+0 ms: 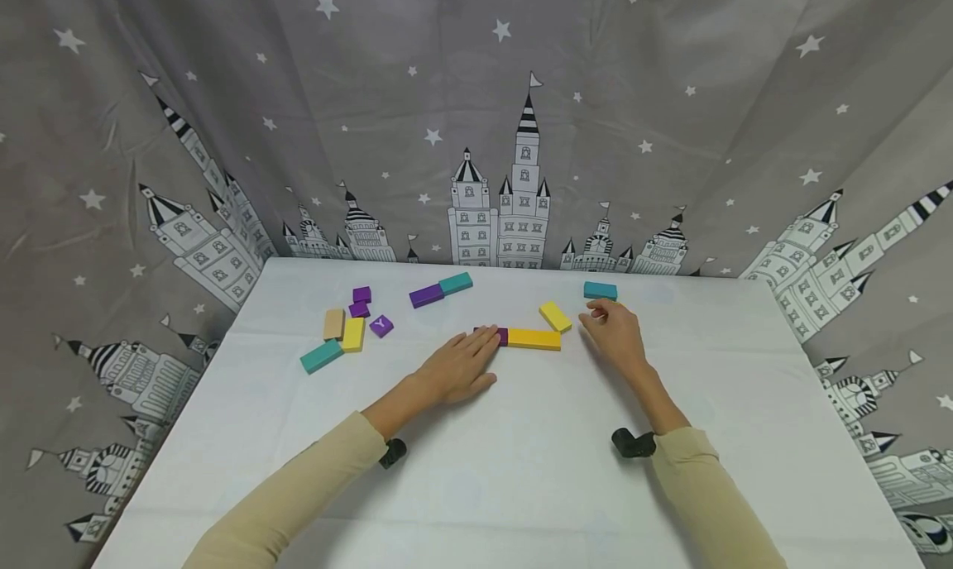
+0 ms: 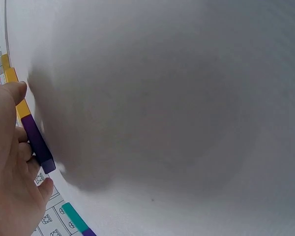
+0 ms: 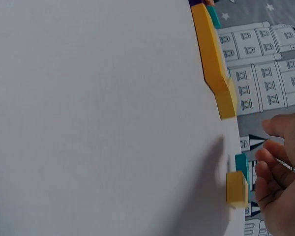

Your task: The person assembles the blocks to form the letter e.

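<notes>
The left hand (image 1: 457, 367) lies extended over the purple block (image 1: 503, 337), apparently steadying it end-to-end against the orange-yellow block (image 1: 534, 339). The right hand (image 1: 616, 337), fingers loosely bent, nothing visibly gripped, hovers near the teal block (image 1: 600, 289).

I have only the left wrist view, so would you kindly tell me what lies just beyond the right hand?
Observer: A teal block lies there, near the far edge of the white table.
Operator: Thank you; is the right hand holding anything?
Observer: No block shows between its thumb and fingers in the right wrist view.
Operator: And is any block lettered?
Observer: Yes, a purple block marked with a Y, to the left of the left hand.
</notes>
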Demonstrator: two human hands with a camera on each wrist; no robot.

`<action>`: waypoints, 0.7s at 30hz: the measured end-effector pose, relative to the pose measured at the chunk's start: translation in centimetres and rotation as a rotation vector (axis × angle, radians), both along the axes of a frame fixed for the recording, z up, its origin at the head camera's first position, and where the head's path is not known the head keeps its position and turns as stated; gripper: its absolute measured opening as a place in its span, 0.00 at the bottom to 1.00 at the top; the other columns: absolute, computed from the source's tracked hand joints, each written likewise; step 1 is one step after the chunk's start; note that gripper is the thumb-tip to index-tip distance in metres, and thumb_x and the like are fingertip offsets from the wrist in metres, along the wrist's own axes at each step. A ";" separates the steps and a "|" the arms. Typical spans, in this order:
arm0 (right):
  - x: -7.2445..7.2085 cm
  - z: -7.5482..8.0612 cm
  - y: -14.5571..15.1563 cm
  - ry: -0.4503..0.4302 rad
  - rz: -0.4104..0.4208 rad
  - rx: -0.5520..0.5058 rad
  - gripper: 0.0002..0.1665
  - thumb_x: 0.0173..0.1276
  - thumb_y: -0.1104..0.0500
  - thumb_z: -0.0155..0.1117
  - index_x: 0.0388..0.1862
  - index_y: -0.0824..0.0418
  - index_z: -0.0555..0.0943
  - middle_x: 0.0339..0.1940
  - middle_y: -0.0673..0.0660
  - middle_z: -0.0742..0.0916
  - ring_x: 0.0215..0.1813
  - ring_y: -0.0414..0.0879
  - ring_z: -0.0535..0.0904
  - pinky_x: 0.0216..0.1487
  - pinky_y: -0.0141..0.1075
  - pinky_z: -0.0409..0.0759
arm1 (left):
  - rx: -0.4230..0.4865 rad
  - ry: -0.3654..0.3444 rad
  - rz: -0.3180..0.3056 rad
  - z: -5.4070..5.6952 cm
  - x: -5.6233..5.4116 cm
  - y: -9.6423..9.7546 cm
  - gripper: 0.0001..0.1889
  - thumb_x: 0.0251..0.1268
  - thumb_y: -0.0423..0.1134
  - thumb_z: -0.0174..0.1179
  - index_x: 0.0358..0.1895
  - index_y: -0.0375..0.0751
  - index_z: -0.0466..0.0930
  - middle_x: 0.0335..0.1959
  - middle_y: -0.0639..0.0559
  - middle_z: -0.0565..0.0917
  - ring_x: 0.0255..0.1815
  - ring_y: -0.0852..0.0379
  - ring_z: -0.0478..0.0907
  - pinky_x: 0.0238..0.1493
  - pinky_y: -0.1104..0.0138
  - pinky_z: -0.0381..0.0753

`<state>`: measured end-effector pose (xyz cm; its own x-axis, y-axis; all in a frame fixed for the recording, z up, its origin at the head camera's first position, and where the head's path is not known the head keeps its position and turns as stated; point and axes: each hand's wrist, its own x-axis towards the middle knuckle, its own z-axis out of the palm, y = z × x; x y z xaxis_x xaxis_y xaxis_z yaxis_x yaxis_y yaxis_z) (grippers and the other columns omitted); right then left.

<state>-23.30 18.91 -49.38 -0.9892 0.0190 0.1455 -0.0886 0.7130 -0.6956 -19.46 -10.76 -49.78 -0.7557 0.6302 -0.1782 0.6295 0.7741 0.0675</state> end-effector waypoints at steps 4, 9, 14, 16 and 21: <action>-0.1 -0.1 1.2 0.061 -0.027 -0.027 0.19 0.70 0.60 0.66 0.54 0.72 0.82 0.40 0.64 0.84 0.43 0.57 0.78 0.46 0.47 0.79 | 0.000 -0.007 0.004 0.0 0.0 0.0 0.38 0.79 0.58 0.44 0.80 0.39 0.47 0.81 0.46 0.47 0.80 0.51 0.44 0.77 0.55 0.48; 0.0 -0.4 2.4 0.097 -0.052 -0.024 0.21 0.68 0.60 0.68 0.53 0.74 0.81 0.42 0.67 0.83 0.46 0.59 0.79 0.48 0.50 0.79 | -0.003 -0.010 0.010 0.1 0.0 0.0 0.38 0.79 0.58 0.44 0.80 0.39 0.48 0.81 0.46 0.47 0.80 0.51 0.44 0.77 0.56 0.48; 0.1 -0.8 3.3 0.051 -0.084 -0.001 0.26 0.68 0.58 0.69 0.57 0.74 0.78 0.47 0.69 0.81 0.49 0.60 0.77 0.51 0.51 0.77 | 0.002 -0.012 0.010 0.2 0.0 0.1 0.38 0.79 0.58 0.44 0.80 0.39 0.48 0.81 0.46 0.47 0.80 0.51 0.45 0.77 0.55 0.48; 0.1 -1.0 3.5 0.027 -0.095 0.001 0.28 0.67 0.57 0.70 0.59 0.74 0.77 0.48 0.69 0.81 0.49 0.59 0.76 0.51 0.51 0.76 | 0.003 -0.013 0.008 0.2 0.0 0.1 0.38 0.79 0.57 0.44 0.80 0.38 0.48 0.81 0.45 0.47 0.80 0.50 0.45 0.77 0.55 0.48; 0.1 -1.6 3.8 -0.013 -0.106 0.008 0.32 0.67 0.55 0.70 0.61 0.75 0.74 0.46 0.68 0.81 0.47 0.58 0.75 0.49 0.49 0.76 | 0.011 -0.013 0.004 0.2 0.0 0.1 0.38 0.79 0.57 0.44 0.80 0.37 0.48 0.81 0.45 0.47 0.80 0.50 0.45 0.77 0.55 0.48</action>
